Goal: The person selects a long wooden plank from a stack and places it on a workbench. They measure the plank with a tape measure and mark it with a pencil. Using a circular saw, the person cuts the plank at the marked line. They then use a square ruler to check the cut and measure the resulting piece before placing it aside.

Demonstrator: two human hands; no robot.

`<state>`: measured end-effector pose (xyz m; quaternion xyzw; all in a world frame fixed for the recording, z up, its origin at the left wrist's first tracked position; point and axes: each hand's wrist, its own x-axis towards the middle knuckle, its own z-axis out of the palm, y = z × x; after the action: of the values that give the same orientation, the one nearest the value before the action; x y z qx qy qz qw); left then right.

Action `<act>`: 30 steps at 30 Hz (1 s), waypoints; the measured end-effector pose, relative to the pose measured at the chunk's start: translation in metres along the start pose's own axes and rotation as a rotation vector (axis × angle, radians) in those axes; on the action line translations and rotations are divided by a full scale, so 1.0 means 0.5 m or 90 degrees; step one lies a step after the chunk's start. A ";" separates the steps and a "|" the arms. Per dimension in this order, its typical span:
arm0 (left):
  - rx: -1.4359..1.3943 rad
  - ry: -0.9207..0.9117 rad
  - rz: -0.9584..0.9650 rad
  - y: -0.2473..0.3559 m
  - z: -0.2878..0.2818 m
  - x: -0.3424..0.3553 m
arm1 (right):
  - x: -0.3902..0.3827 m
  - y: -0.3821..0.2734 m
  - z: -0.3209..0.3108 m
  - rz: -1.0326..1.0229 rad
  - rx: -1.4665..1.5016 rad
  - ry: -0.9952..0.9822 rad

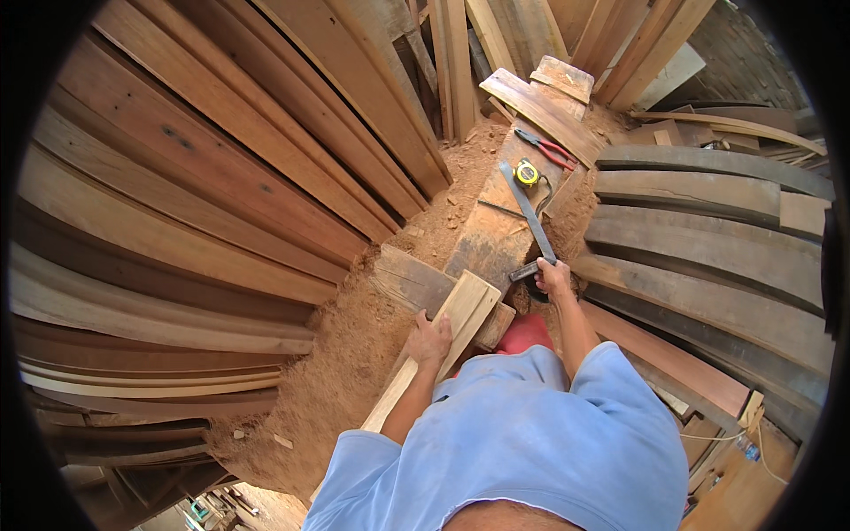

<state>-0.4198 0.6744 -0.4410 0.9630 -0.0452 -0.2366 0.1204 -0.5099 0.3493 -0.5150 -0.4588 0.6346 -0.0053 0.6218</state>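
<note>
My left hand (429,341) is closed around a pale wooden board (469,305), which runs from the bench's near end down past my left side. In my right hand (555,277) is a carpenter's square (529,212), gripped near its corner. Its long metal blade points away over the workbench (487,248), and its short arm reaches left toward the board's end. Beyond the blade sit a yellow tape measure (527,173) and pliers with red handles (555,154). A thin dark rod (501,209) lies left of the blade.
Long planks (204,150) stand stacked along the left side. Thick dark boards (708,230) lie piled on the right. A loose board (544,115) lies across the bench's far end. Sawdust (328,372) covers the ground, and a short block (412,279) juts from the bench's left side.
</note>
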 end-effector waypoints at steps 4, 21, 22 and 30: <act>-0.001 0.009 0.013 -0.002 0.001 -0.004 | -0.033 0.092 -0.059 -0.075 0.012 0.048; -0.140 -0.393 0.152 -0.145 -0.002 0.097 | -0.311 0.031 -0.124 -0.512 -0.190 0.060; -0.131 -0.413 0.171 -0.139 -0.012 0.098 | -0.320 0.021 -0.101 -0.464 -0.150 0.033; -0.011 -0.128 0.230 -0.006 -0.141 -0.065 | -0.275 0.066 0.048 -0.346 -0.032 -0.089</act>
<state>-0.4156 0.6969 -0.3665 0.9098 -0.2269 -0.3063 0.1641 -0.5363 0.4629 -0.4316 -0.6269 0.4437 -0.1247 0.6281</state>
